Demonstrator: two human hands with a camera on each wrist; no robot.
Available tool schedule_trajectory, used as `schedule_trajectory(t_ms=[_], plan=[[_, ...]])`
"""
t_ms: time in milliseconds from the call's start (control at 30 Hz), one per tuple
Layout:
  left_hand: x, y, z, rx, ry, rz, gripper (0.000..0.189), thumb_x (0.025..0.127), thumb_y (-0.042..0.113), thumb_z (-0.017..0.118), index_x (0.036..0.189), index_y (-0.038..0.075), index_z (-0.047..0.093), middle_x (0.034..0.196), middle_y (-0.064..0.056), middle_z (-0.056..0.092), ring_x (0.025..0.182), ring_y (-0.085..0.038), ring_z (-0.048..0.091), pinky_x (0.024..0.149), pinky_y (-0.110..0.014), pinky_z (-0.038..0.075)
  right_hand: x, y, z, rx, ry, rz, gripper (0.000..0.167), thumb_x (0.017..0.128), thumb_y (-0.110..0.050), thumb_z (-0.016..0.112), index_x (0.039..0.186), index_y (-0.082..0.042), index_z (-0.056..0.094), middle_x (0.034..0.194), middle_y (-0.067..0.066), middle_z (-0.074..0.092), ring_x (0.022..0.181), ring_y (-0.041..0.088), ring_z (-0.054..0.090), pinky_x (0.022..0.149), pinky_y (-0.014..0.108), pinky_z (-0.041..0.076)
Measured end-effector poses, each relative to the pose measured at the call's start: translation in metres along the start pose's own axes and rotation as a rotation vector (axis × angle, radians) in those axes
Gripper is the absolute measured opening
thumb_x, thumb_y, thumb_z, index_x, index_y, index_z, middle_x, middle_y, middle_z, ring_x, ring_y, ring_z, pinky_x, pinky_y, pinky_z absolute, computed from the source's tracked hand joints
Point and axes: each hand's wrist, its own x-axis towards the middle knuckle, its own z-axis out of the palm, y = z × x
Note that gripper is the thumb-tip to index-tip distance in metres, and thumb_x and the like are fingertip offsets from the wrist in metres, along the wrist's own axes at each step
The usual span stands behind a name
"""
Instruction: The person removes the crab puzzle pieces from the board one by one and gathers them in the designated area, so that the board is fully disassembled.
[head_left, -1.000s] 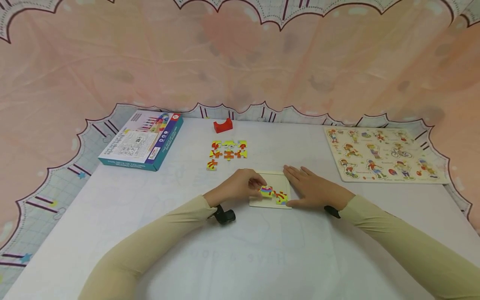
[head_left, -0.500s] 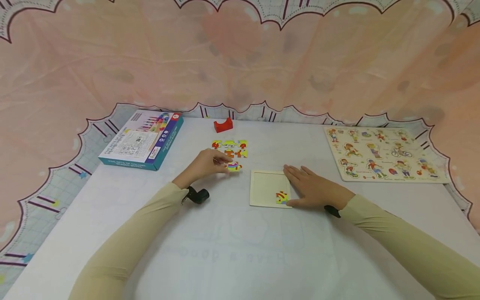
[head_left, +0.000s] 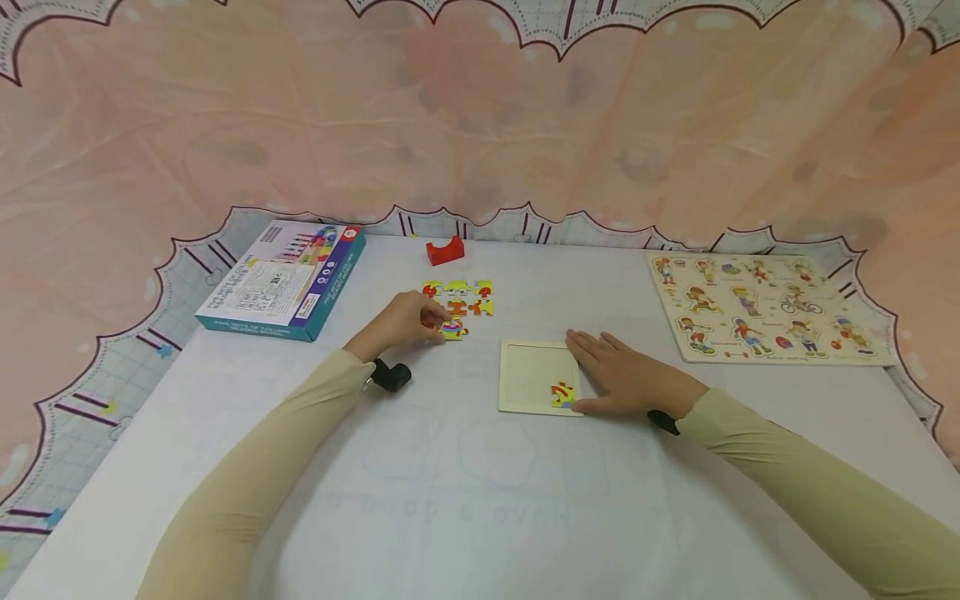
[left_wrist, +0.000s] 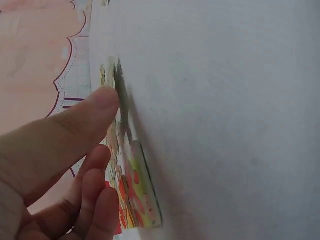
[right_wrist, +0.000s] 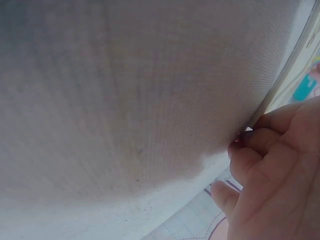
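In the head view my left hand [head_left: 405,323] pinches a jigsaw piece with a rainbow stripe [head_left: 453,330] by its left side, low over the table at the near edge of a group of pieces. The thumb [left_wrist: 104,99] shows large in the left wrist view, and a red and yellow jigsaw piece [left_wrist: 142,185] lies below it. Flat along the right edge of a pale square puzzle tray [head_left: 525,367] rests my right hand [head_left: 630,379], fingers extended. One yellow and red corner piece [head_left: 563,395] sits in the tray's near right corner, beside the right thumb.
Loose jigsaw pieces [head_left: 458,307] lie in rows behind the left hand. A red curved block [head_left: 446,250] stands beyond them. To the left is a flat box [head_left: 277,279]; to the right, a wooden picture board [head_left: 765,312]. A patterned cloth [head_left: 480,133] hangs at the back.
My left hand has carried the rainbow piece out of the tray, back and left to the loose pieces, then slightly further left. The right hand has stayed at the tray's edge.
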Motion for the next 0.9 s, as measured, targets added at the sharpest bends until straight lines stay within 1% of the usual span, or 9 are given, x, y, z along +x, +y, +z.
schedule_trajectory(t_ms=[133, 200, 333, 433, 500, 900], plan=[[0.0019, 0.0017, -0.0006, 0.019, 0.003, -0.004, 0.033, 0.076, 0.012, 0.078, 0.107, 0.003, 0.07, 0.096, -0.011, 0.068, 0.085, -0.022, 0.052, 0.077, -0.03, 0.045, 0.0006, 0.0002, -0.0003, -0.002, 0.0, 0.0, 0.096, 0.086, -0.061, 0.052, 0.148, 0.002, 0.015, 0.157, 0.018, 0.015, 0.145, 0.031, 0.018, 0.116, 0.051, 0.015], [0.0023, 0.0025, -0.0009, 0.025, 0.003, -0.015, 0.033, 0.076, 0.013, 0.078, 0.106, 0.003, 0.071, 0.097, -0.011, 0.068, 0.085, -0.022, 0.053, 0.079, -0.031, 0.046, 0.0008, 0.0004, -0.0001, -0.004, 0.0, 0.0, 0.096, 0.086, -0.061, 0.051, 0.148, 0.002, 0.015, 0.157, 0.018, 0.015, 0.145, 0.031, 0.018, 0.116, 0.051, 0.015], [0.0021, 0.0027, -0.0011, 0.02, 0.0, -0.049, 0.032, 0.075, 0.013, 0.078, 0.104, 0.002, 0.07, 0.101, -0.012, 0.069, 0.091, -0.024, 0.057, 0.087, -0.036, 0.049, 0.0009, 0.0008, -0.0002, -0.003, -0.001, -0.002, 0.096, 0.086, -0.061, 0.051, 0.148, 0.002, 0.015, 0.157, 0.018, 0.015, 0.145, 0.031, 0.018, 0.116, 0.051, 0.015], [0.0015, 0.0023, -0.0009, 0.016, 0.0, -0.053, 0.031, 0.076, 0.013, 0.078, 0.103, 0.0, 0.07, 0.103, -0.014, 0.069, 0.096, -0.025, 0.059, 0.092, -0.039, 0.048, 0.0008, 0.0008, -0.0005, 0.002, -0.003, -0.001, 0.096, 0.086, -0.061, 0.052, 0.148, 0.002, 0.015, 0.157, 0.018, 0.015, 0.145, 0.031, 0.017, 0.116, 0.051, 0.015], [0.0016, 0.002, -0.0007, 0.016, 0.003, -0.055, 0.03, 0.075, 0.013, 0.078, 0.102, 0.001, 0.07, 0.103, -0.014, 0.069, 0.097, -0.025, 0.059, 0.093, -0.039, 0.048, 0.0007, 0.0008, -0.0007, 0.005, -0.005, 0.002, 0.097, 0.086, -0.061, 0.052, 0.148, 0.002, 0.015, 0.157, 0.018, 0.015, 0.145, 0.031, 0.017, 0.116, 0.051, 0.015], [0.0069, 0.0005, 0.0011, 0.034, -0.004, -0.072, 0.029, 0.077, 0.013, 0.077, 0.104, 0.004, 0.072, 0.105, -0.012, 0.069, 0.091, -0.024, 0.055, 0.086, -0.035, 0.048, 0.0012, 0.0003, -0.0006, 0.003, -0.01, 0.006, 0.097, 0.086, -0.061, 0.052, 0.148, 0.003, 0.015, 0.157, 0.018, 0.015, 0.145, 0.031, 0.017, 0.116, 0.051, 0.015]])
